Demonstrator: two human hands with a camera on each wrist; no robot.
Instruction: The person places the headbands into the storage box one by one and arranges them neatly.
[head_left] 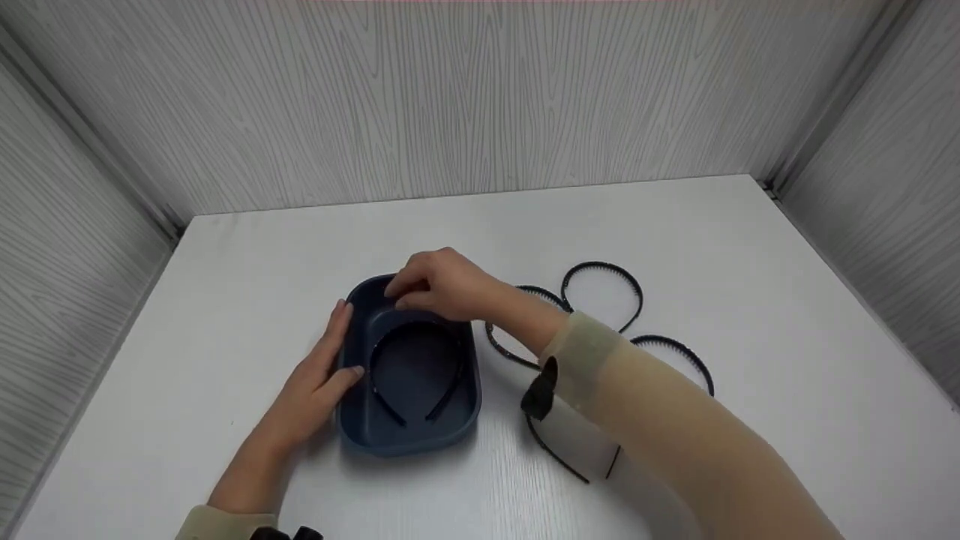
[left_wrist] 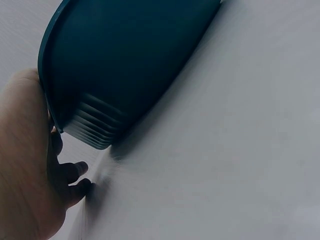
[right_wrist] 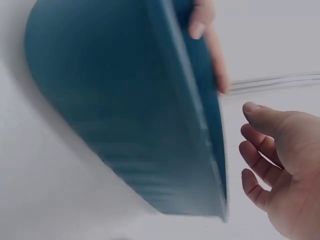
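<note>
A dark blue rectangular tub (head_left: 409, 448) stands on the white table with a thin black headband (head_left: 391, 410) inside, its ends toward the near side. My left hand (head_left: 315, 386) holds the tub's left wall, thumb over the rim and fingers along the outside. In the left wrist view, that hand (left_wrist: 32, 165) lies beside the tub's ribbed end. Over the tub's far part reaches my right hand (head_left: 450, 285). The right wrist view shows this hand (right_wrist: 285, 165) beside the rim, fingers loosely curled and nothing between them.
To the right of the tub lie several black toothed headbands (head_left: 640, 292), partly hidden under my right forearm (head_left: 660, 405). Patterned grey panels (head_left: 465, 97) rise behind the table and on both sides. A black strap piece (head_left: 538, 394) sits at my right wrist.
</note>
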